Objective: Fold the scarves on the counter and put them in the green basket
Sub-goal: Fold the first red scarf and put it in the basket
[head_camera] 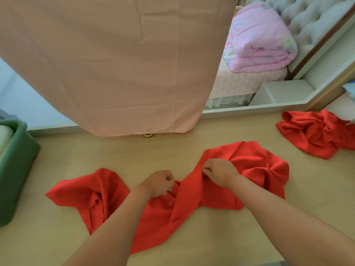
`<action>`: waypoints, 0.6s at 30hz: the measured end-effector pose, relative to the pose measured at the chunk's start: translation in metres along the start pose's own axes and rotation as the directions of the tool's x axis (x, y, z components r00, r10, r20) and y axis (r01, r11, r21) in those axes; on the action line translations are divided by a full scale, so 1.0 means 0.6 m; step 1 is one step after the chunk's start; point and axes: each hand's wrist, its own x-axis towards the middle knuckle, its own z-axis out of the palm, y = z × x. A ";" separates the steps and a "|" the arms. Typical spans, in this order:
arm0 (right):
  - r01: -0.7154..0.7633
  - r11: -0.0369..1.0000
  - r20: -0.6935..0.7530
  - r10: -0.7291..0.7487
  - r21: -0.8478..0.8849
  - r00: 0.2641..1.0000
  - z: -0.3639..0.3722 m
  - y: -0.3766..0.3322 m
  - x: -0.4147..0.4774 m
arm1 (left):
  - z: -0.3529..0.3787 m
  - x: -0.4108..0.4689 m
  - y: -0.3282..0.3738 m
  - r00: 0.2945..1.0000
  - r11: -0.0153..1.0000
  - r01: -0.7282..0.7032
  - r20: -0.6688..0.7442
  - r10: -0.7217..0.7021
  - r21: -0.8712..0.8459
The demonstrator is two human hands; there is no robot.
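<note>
A crumpled red scarf (255, 169) lies spread across the middle of the light wooden counter (172, 146). My left hand (159, 182) pinches a fold of it near its centre. My right hand (219, 171) grips the cloth just to the right, fingers curled into the fabric. A second red scarf (317, 135) lies bunched at the counter's far right. The green basket (17, 162) stands at the left edge, with something pale folded inside it.
A large pink cloth (115, 64) hangs down over the back of the counter, with a small gold object (148, 135) just under its hem. Beyond the counter are a bed with a folded pink quilt (259, 41) and a tufted headboard (311, 22).
</note>
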 end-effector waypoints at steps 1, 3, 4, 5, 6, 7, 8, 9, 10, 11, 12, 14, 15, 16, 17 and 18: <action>-0.019 0.999 -0.064 0.021 0.035 0.998 -0.004 -0.003 0.007 | -0.004 0.000 0.004 1.000 0.996 0.020 0.020 -0.019 -0.083; -0.083 0.988 -0.203 0.110 0.134 0.973 -0.020 -0.013 0.026 | -0.009 -0.002 0.013 0.995 0.996 0.023 0.099 -0.015 -0.083; -0.123 0.976 -0.259 0.168 0.179 0.951 -0.030 -0.019 0.038 | -0.010 -0.003 0.016 0.991 1.000 0.013 0.130 -0.011 -0.013; -0.159 0.965 -0.307 0.219 0.209 0.926 -0.042 -0.024 0.049 | -0.012 -0.003 0.018 0.990 0.996 -0.003 0.142 -0.011 0.094; -0.191 0.956 -0.352 0.261 0.221 0.899 -0.055 -0.026 0.059 | -0.017 -0.004 0.020 0.991 0.980 -0.012 0.136 -0.016 0.199; -0.224 0.948 -0.392 0.299 0.224 0.870 -0.069 -0.026 0.069 | -0.027 -0.001 0.019 0.993 0.958 -0.007 0.115 -0.027 0.288; -0.262 0.938 -0.426 0.338 0.229 0.839 -0.082 -0.022 0.077 | -0.041 0.001 0.019 0.995 0.936 0.009 0.090 -0.044 0.351; -0.301 0.923 -0.446 0.379 0.238 0.811 -0.095 -0.016 0.083 | -0.059 0.002 0.021 0.995 0.920 0.053 0.059 -0.082 0.387; -0.337 0.908 -0.452 0.417 0.250 0.789 -0.106 -0.007 0.090 | -0.079 0.004 0.023 0.992 0.907 0.112 0.004 -0.124 0.405; -0.363 0.892 -0.444 0.450 0.271 0.775 -0.116 0.002 0.097 | -0.100 0.007 0.026 0.984 0.893 0.179 -0.086 -0.158 0.412; -0.374 0.875 -0.429 0.478 0.307 0.767 -0.122 0.012 0.103 | -0.124 0.009 0.031 0.963 0.882 0.242 -0.207 -0.170 0.404; -0.357 0.846 -0.408 0.511 0.396 0.757 -0.130 0.024 0.117 | -0.164 0.013 0.043 0.850 0.899 0.286 -0.521 -0.078 0.331; -0.327 0.836 -0.412 0.511 0.440 0.754 -0.129 0.024 0.122 | -0.178 0.015 0.049 0.741 0.920 0.259 -0.671 0.006 0.294; -0.288 0.829 -0.415 0.504 0.480 0.757 -0.126 0.020 0.124 | -0.187 0.017 0.056 0.610 0.936 0.210 -0.786 0.101 0.283; -0.242 0.830 -0.415 0.477 0.503 0.775 -0.118 0.014 0.124 | -0.192 0.022 0.059 0.488 0.934 0.184 -0.853 0.184 0.307; -0.197 0.841 -0.415 0.435 0.503 0.799 -0.105 0.005 0.120 | -0.192 0.027 0.059 0.398 0.923 0.182 -0.884 0.246 0.339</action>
